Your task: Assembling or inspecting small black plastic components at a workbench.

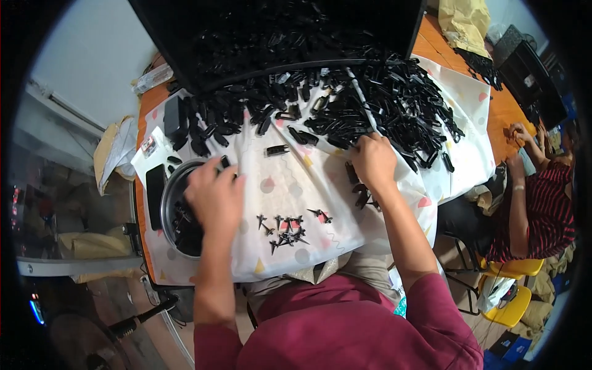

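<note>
My left hand (216, 194), smeared by motion, is over the right rim of a round metal bowl (165, 213) that holds small black parts. A dark piece shows by its fingertips; whether they grip it I cannot tell. My right hand (373, 161) is at the near edge of a large heap of black plastic clip-like pieces (345, 117). Its fingers are drawn together, and what they hold is hidden. Dark pieces (359, 191) lie beside that wrist. Closer to me, several small pointed black parts (287, 231) are scattered on the cloth. A single black piece (277, 150) lies between my hands.
A patterned white cloth (320, 185) covers the wooden table (502, 117). A large black bin (179, 55) with more black pieces stands at the back. Left of the bowl lies a phone-like black slab (155, 196). Another person in a striped shirt (542, 206) works at the right.
</note>
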Tool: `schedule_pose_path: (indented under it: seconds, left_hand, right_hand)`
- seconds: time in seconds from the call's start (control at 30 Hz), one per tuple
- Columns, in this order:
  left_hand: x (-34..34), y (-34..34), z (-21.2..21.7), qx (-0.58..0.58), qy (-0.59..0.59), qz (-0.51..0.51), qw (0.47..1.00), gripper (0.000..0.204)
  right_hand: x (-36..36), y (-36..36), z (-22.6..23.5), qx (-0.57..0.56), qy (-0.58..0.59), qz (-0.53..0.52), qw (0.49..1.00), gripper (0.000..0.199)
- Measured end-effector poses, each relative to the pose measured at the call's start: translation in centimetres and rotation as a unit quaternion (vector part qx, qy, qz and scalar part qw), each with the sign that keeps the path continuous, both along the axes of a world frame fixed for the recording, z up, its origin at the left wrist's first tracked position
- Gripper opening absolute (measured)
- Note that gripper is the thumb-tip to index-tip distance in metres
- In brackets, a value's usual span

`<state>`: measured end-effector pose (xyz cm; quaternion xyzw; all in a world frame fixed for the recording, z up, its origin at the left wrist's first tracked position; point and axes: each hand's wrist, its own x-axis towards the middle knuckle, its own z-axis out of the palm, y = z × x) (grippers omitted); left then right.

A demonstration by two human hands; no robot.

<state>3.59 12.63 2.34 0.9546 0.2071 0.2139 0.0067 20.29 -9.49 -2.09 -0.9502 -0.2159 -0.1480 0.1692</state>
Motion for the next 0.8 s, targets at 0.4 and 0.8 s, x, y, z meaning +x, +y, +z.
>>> schedule_pose_path:
  seconds: [0.4, 0.8]
  left_hand:
    - [7.1, -8.0, -2.6, -0.432, 0.006, -0.163, 0.887, 0.029]
    - [0.3, -7.0, 1.5, -0.693, -0.061, -0.205, 0.688, 0.029]
  right_hand:
    - [-3.8, -4.5, 2.1, 0.571, 0.365, 0.108, 0.727, 0.035]
    - [-9.2, -0.3, 5.8, 0.509, 0.367, 0.238, 0.741, 0.029]
